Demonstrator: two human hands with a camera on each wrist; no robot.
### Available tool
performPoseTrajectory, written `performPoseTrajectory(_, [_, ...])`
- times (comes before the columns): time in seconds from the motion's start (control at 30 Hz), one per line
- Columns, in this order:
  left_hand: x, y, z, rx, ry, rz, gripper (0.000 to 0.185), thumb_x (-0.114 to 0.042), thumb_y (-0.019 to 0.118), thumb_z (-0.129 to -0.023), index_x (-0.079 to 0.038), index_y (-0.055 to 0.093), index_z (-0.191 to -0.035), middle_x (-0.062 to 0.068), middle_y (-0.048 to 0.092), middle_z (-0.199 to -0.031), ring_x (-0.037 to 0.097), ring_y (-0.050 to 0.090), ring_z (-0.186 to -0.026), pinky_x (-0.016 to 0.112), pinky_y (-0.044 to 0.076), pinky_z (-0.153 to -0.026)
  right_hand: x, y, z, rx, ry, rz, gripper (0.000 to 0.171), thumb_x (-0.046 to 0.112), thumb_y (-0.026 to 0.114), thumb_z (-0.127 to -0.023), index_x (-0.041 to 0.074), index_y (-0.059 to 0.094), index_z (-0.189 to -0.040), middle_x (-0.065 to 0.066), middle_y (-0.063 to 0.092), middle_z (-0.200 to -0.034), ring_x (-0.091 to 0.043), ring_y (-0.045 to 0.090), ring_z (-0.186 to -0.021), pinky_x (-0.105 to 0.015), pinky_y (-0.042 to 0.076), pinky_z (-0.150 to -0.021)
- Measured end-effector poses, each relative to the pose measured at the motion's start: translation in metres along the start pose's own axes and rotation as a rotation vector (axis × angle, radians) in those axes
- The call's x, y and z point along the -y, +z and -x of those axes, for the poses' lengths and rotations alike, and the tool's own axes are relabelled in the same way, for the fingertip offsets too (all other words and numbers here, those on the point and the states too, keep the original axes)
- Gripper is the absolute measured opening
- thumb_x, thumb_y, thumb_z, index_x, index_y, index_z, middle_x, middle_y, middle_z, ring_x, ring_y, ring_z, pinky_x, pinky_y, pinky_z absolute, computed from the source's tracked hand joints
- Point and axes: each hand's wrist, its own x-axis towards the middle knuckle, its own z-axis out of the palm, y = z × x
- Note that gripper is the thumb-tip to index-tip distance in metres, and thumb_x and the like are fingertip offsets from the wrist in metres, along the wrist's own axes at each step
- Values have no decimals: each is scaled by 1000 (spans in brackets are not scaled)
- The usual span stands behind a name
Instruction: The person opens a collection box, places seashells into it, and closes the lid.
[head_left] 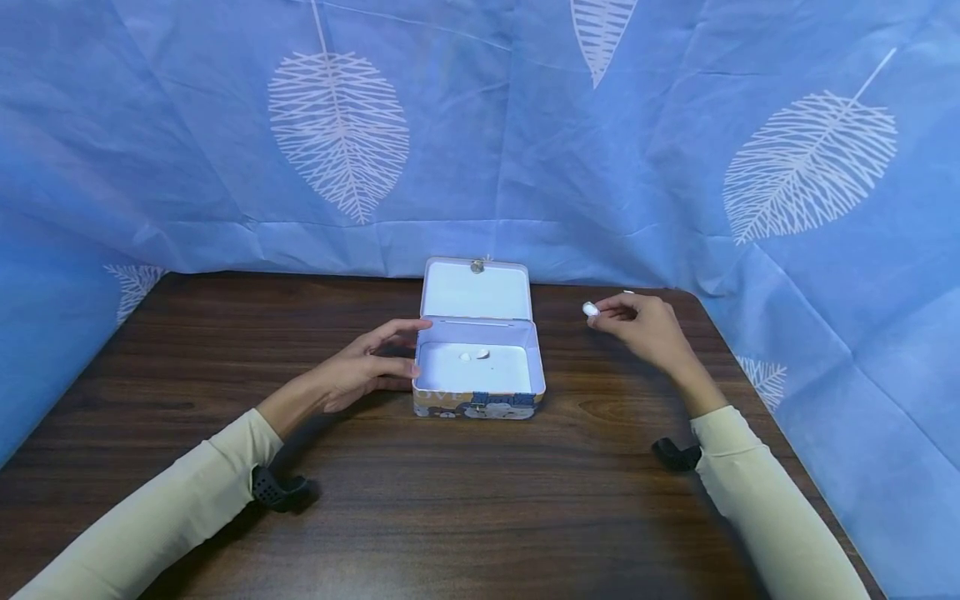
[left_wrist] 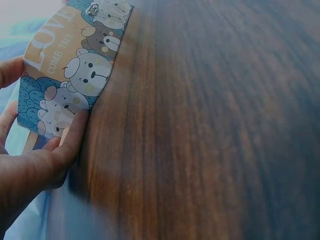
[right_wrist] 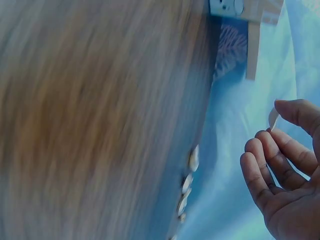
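Observation:
A rectangular tin box (head_left: 480, 404), printed with bears and the words LOVE COME TRUE, stands on the table with its hinged lid (head_left: 476, 287) up. Two small white shells (head_left: 482, 354) lie on its floor. My left hand (head_left: 367, 367) rests against the box's left side, fingers spread along it; its fingertips also touch the printed wall (left_wrist: 90, 75) in the left wrist view. To the right of the box, my right hand (head_left: 648, 333) pinches a thin, curved white shell (right_wrist: 273, 118) between thumb and index finger, raised above the table.
Several more pale shells (right_wrist: 194, 157) lie in a row in the right wrist view; the right hand mostly hides them from the head camera. The dark wooden table (head_left: 480, 500) ends at a blue leaf-patterned curtain (head_left: 465, 150) behind the box.

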Motion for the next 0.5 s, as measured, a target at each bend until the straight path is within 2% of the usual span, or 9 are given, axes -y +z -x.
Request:
performPoseTrajectory(0.23, [0,0,-1,1,2,1,72,-8,68,-110,-22,41,-175,17,24,-180,46,38,-163,61,49,-128,21,8,2,9,-48,-40,35,33,86,-103,6,84,-124,-14,85,-113,-18,78,-95,-15,57,-78])
performPoseTrajectory(0.5, [1,-1,1,-17,-4,-5,75,-12,74,-107,-24,43,-174,18,28,-178,45,42,-160,56,55,-123,48,18,6,52,-66,-98,34,34,85,-103,8,83,-125,-13,84,-113,-22,78,-98,-22,60,-81])
